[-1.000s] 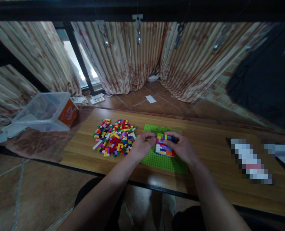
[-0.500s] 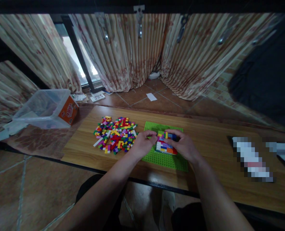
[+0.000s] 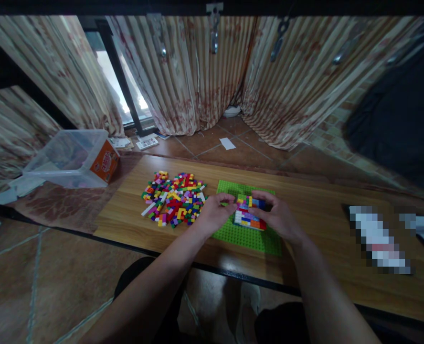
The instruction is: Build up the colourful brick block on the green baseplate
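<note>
A flat build of multicoloured toy bricks [image 3: 247,218] lies on the green studded baseplate [image 3: 246,242]. My right hand [image 3: 280,217] grips the build from the right, its thumb over the top and its fingers around the far side. At the left edge of the build, my left hand [image 3: 214,214] is closed, with thumb and index finger bent towards each other. Whether a small brick is between those fingertips I cannot tell. A heap of loose toy bricks [image 3: 176,197] spreads over the table to the left of the baseplate.
The long wooden table [image 3: 121,217] has a dark front edge. At its left end stands a clear plastic box [image 3: 65,177] with an orange label. A pixelated item [image 3: 380,241] lies towards the right. Curtains [image 3: 197,86] hang behind, and a dark shape [image 3: 398,114] fills the upper right.
The whole view has shifted slightly, so the scene sits a little further right. Both hands stay at the brick build with almost the same pose.
</note>
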`<state>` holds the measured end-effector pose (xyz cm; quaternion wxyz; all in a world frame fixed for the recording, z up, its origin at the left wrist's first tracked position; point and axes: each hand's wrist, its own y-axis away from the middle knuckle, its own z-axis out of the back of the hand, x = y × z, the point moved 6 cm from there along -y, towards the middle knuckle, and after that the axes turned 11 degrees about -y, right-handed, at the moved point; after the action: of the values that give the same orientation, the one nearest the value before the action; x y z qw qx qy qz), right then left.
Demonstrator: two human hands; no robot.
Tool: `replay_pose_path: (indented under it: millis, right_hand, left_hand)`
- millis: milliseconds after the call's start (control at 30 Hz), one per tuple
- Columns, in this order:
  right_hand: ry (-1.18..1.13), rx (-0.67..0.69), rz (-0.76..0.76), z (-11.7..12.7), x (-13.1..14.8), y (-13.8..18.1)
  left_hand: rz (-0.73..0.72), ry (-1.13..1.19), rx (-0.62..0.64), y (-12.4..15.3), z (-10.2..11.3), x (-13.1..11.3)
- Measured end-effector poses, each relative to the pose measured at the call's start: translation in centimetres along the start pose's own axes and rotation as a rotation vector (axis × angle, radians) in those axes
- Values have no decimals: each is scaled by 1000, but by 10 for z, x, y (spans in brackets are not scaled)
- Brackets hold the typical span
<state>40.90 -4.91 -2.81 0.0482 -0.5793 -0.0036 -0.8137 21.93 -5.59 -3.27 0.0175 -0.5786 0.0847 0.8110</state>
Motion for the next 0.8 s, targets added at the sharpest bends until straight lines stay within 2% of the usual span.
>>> replay_pose_path:
  millis: [267, 600, 800]
  right_hand:
    - [31, 41, -7, -7, 1, 0]
    - [-69, -27, -109, -8, -9, -3]
    - [-5, -8, -85, -9, -8, -7]
  left_hand:
    - [-5, -3, 10, 0, -1, 1]
    - [-29, -41, 2, 2, 1, -1]
    - [-47, -93, 7, 3, 3, -1]
